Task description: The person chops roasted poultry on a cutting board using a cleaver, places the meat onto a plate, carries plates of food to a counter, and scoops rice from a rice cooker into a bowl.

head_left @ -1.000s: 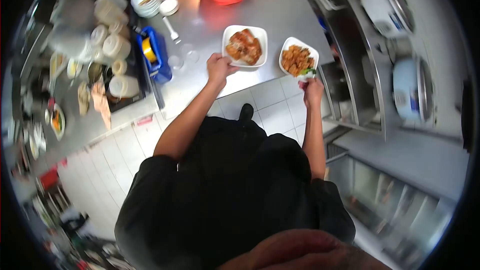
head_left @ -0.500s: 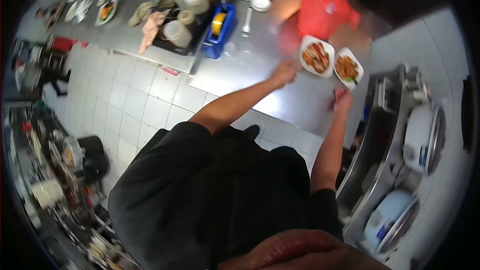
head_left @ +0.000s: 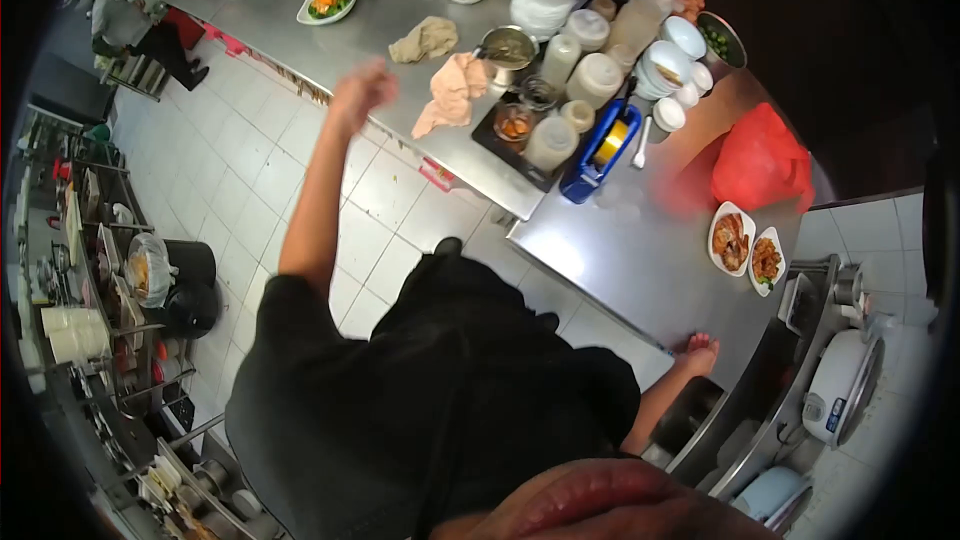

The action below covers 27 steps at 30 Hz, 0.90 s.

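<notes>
My left hand [head_left: 365,95] is out over the front edge of the long steel counter, smeared by motion, so its fingers are unclear. Nearest to it lie a beige cloth [head_left: 423,41] and a pink cloth [head_left: 456,92]. At the steel side table [head_left: 610,265], my right hand [head_left: 698,352] is by the front edge, fingers loosely bent and slightly apart, with nothing seen in it. Farther back on that table stand two white dishes side by side, one with sliced browned meat [head_left: 732,242], the other with brown pieces and some green [head_left: 767,262].
Behind the dishes sits a red plastic bag [head_left: 762,162]. A blue tape dispenser [head_left: 598,155], squeeze bottles [head_left: 594,80] and stacked bowls [head_left: 665,65] crowd the corner. A plated salad [head_left: 330,2] stands farther left. Rice cookers [head_left: 838,387] line the right; people [head_left: 130,20] stand far left.
My left hand has swung left from near the dishes to the cloths. My right hand has drawn back from the dishes towards the table edge. The view has turned left.
</notes>
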### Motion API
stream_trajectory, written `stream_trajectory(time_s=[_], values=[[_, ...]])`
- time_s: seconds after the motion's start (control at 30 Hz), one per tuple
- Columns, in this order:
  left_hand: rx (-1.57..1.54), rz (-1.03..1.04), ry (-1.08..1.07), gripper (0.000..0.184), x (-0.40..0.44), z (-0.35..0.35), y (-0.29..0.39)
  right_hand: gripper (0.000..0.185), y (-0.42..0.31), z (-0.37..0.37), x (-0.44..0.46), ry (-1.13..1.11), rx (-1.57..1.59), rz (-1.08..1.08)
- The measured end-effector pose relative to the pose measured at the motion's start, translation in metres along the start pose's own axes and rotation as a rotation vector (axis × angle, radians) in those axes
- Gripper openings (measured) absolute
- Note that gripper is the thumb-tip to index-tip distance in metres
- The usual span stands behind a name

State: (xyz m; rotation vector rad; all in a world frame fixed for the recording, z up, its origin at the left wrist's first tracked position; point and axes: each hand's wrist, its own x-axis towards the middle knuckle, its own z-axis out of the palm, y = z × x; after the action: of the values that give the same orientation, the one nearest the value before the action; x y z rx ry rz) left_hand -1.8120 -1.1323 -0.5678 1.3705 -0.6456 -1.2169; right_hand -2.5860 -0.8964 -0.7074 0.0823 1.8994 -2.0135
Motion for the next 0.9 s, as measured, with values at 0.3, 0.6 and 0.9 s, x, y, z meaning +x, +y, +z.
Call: stream_trajectory(time_s=[0.3, 0.6, 0.9], values=[[-0.31, 0.192, 0.536, 0.041, 0.262, -0.216, 0.002, 0.03, 0.031, -0.041, -0.12, 0.039, 0.027, 0.166], [-0.196, 0.203, 0.155, 0.033, 0.33, -0.246, 0.01, 0.029, 0.021, -0.088, -0.167, 0.188, 0.129, 0.175], [-0.056, 0.211, 0.425, 0.021, 0.26, -0.207, 0.024, 0.024, 0.006, -0.027, -0.201, 0.181, 0.049, 0.14]])
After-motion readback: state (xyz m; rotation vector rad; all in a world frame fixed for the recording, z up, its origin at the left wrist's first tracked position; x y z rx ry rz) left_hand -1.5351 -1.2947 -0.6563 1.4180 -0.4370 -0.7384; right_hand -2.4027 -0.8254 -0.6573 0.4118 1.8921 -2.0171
